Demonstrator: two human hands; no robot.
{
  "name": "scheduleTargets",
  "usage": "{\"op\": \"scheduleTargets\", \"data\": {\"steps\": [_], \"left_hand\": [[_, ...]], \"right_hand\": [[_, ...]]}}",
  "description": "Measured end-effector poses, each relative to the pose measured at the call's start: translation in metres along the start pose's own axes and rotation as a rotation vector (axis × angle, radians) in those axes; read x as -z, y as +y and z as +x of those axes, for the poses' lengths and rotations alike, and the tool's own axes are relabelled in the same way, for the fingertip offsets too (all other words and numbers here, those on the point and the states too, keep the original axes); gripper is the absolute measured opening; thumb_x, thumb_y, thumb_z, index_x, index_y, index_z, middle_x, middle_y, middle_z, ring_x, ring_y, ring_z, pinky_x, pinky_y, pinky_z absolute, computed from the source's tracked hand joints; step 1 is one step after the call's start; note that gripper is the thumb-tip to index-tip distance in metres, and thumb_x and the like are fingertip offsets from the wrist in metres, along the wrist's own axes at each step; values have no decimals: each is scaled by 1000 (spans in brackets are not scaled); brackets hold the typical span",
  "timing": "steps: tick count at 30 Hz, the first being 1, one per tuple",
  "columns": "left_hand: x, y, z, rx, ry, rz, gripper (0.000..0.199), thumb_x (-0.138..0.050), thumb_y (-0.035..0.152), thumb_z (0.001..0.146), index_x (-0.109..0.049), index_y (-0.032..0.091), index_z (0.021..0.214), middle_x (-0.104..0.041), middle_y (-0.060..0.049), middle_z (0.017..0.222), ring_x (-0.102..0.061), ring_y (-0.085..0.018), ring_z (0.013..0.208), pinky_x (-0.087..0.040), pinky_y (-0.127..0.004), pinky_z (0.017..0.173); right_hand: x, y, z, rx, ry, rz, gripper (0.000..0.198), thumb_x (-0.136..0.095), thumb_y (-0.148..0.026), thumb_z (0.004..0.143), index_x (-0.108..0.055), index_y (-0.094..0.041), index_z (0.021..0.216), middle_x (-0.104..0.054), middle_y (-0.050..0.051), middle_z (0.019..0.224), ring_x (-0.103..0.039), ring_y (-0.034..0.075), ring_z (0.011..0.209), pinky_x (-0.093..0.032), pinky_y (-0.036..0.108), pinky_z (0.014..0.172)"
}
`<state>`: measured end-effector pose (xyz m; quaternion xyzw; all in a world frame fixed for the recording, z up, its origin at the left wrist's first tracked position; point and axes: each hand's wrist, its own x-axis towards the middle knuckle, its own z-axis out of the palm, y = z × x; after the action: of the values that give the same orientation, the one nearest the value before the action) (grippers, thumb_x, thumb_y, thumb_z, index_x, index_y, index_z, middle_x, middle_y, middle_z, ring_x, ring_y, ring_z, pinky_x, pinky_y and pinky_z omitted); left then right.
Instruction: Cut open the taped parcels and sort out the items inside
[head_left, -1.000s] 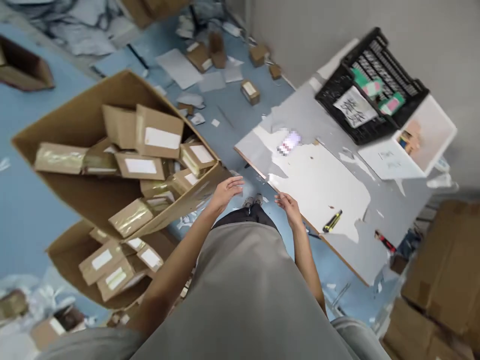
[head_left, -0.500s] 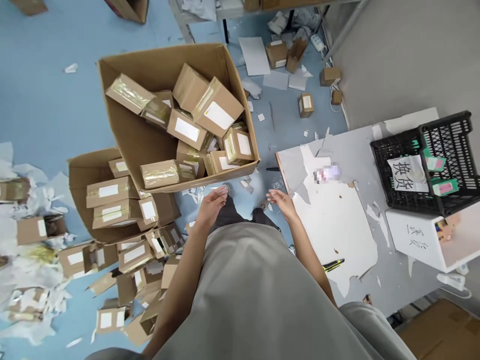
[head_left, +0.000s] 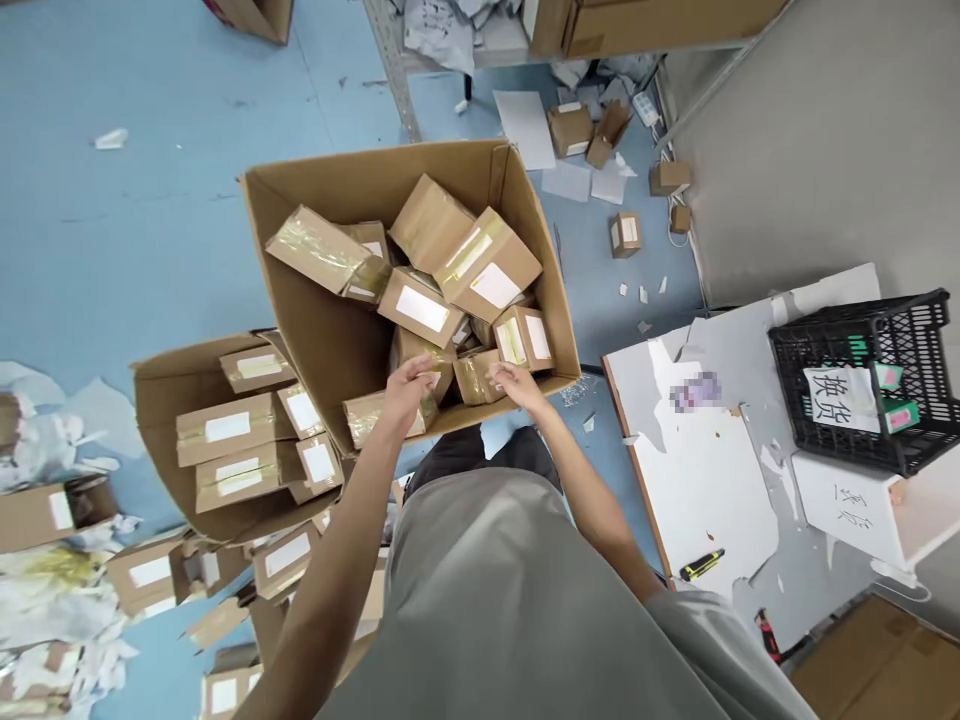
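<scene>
A large open carton [head_left: 315,340] in front of me holds several small taped boxes with white labels. Over its near side reaches my left hand [head_left: 409,392], its fingers loosely bent and apart, with nothing held. Just beyond those fingertips lies a brown box [head_left: 420,350], partly covered by the hand. My right hand [head_left: 519,384] is also over the near rim, fingers stretched forward and empty. Closest to it are a small taped box [head_left: 478,378] and a labelled box [head_left: 523,338]. Whether any fingertip touches a box, I cannot tell.
To the left stands a second carton [head_left: 161,420] of labelled boxes, with opened boxes and torn paper around it. At right, a table [head_left: 720,490] carries a yellow-black utility knife [head_left: 702,565] and a black crate [head_left: 862,385]. A shelf [head_left: 499,50] stands beyond.
Both hands have moved forward from in front of my body to over the large carton's near side. The view has shifted, and the carton appears farther right and lower.
</scene>
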<state>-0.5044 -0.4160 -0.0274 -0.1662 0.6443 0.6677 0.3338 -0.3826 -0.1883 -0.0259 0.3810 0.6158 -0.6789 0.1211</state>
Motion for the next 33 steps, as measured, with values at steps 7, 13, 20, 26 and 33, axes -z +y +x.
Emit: {"op": "scheduleTargets", "data": {"steps": [7, 13, 20, 26, 33], "left_hand": [[-39, 40, 118, 164, 16, -62, 33, -88, 15, 71, -67, 24, 94, -78, -7, 115, -75, -24, 127, -60, -36, 111], [-75, 50, 155, 234, -81, -105, 30, -88, 11, 71, -69, 27, 89, -84, -7, 109, -77, -29, 130, -60, -41, 113], [-59, 37, 92, 223, -62, -137, 40, -92, 22, 74, -80, 22, 111, -86, -7, 112, -80, -22, 116, -59, -36, 111], [-70, 23, -18, 177, -251, -7, 50, -106, 52, 70, -84, 19, 99, -86, -12, 105, -81, -26, 103, -64, -38, 100], [-175, -15, -131, 317, -820, 282, 61, -103, 70, 73, -91, 21, 107, -89, -17, 120, -82, -30, 111, -64, -43, 105]], "right_hand": [[40, -116, 148, 431, 256, -410, 86, -71, -74, 107, -58, -18, 171, -55, 20, 181, -45, 35, 176, -32, 58, 147], [55, -175, 227, 358, 216, -663, 85, -61, -71, 113, -58, -8, 170, -58, 24, 178, -45, 40, 175, -29, 64, 148], [54, -160, 145, 653, 285, -679, 73, -45, -71, 118, -58, -22, 171, -61, 18, 176, -52, 37, 169, -35, 65, 146], [72, -140, -39, 794, 564, -684, 62, -46, -63, 121, -58, -28, 171, -65, 18, 163, -61, 36, 156, -49, 64, 136], [182, -56, -227, 595, 1202, -709, 56, -65, -61, 112, -67, -31, 159, -63, 16, 146, -64, 39, 145, -52, 71, 127]]}}
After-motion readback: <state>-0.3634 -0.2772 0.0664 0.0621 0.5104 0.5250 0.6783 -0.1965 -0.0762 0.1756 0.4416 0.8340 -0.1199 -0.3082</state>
